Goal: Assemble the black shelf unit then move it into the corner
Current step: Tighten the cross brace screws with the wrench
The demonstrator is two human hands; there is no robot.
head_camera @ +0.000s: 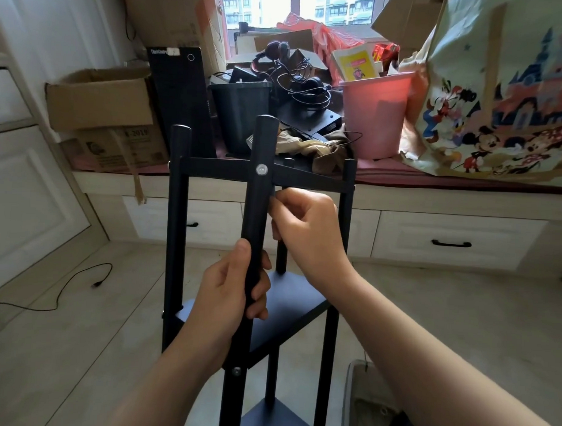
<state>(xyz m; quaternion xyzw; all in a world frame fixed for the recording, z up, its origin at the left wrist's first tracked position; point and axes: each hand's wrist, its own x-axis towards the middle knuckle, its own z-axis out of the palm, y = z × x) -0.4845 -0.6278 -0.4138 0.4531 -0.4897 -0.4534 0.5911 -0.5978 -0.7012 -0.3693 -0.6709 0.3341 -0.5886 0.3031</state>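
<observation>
Shelf unit (289, 302) stands upright, left hand (226, 290) gripping its vertical front post (257, 212)

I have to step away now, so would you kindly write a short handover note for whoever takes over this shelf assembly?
Left hand: grips the near front post of the black shelf unit at mid height.
Right hand: fingers curled at the post just under the top frame; whether it holds a tool or part is hidden.
Unit stands upright on the floor before the window bench.
Done: posts up, middle and lower shelves in, silver bolt seated at the top joint.
Left: finish the top level, check the joints, move the unit into the corner.
</observation>
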